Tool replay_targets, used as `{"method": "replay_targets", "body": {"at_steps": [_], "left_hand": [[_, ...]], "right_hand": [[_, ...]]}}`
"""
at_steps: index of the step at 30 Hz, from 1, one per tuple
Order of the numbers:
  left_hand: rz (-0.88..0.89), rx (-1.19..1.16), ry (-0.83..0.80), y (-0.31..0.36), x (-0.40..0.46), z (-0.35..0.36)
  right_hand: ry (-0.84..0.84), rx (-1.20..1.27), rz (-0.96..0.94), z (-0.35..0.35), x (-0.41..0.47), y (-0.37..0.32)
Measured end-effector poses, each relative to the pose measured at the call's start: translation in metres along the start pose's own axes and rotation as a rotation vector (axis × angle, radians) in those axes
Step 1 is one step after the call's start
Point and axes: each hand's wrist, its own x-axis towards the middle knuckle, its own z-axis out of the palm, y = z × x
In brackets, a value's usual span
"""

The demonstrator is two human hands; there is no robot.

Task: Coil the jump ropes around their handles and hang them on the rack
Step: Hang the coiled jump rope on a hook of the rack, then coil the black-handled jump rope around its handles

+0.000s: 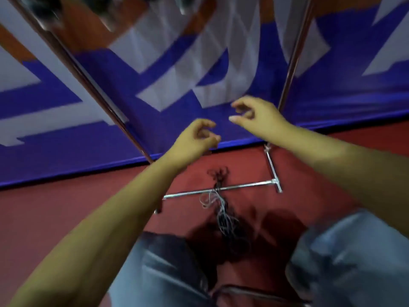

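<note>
Both hands up w/ fingers loosely curled, holding nothing: left hand (194, 138), right hand (254, 114). Thin wiry jump ropes (223, 209) lie tangled on red floor (55, 213), draped over rack's (241, 187) shiny chrome base bar, near denim knees (345, 258).

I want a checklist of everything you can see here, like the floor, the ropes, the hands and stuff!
Surface: red floor, bare where visible.
Job's things: tangled ropes draped over the rack's low crossbar; handles not discernible. Rack uprights rise at both sides.
Clutter: nothing seen.
Grippers: left hand and right hand raised, fingers loosely curled, holding nothing visible.
Cables: nothing seen besides the ropes.
Surroundings: blue, white and orange banner behind the rack; the person's jeans below; image blurred.
</note>
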Motion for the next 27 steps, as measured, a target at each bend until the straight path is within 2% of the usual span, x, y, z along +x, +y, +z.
{"method": "replay_targets", "body": {"at_steps": [5,11,15,19,24,27], "left_hand": [[-0.304,0.027,-0.155,-0.124,-0.014,0.055],[-0.602,-0.006,-0.185,-0.243,-0.005,0.097],[-0.76,-0.018,-0.158,-0.301,0.006,0.111],[-0.863,-0.048,-0.138,-0.352,0.017,0.124],[-0.967,-0.066,-0.115,-0.402,0.021,0.14],[-1.003,-0.094,-0.1,-0.419,0.02,0.148]], "right_hand": [[-0.332,-0.122,0.306,0.07,-0.064,0.116],[-0.533,-0.157,0.537,0.15,-0.109,0.216],[-0.679,-0.168,0.607,0.199,-0.123,0.268],[-0.708,-0.137,0.643,0.251,-0.131,0.309],[-0.842,-0.137,0.673,0.309,-0.136,0.335],[-0.854,-0.112,0.68,0.325,-0.135,0.342]]}}
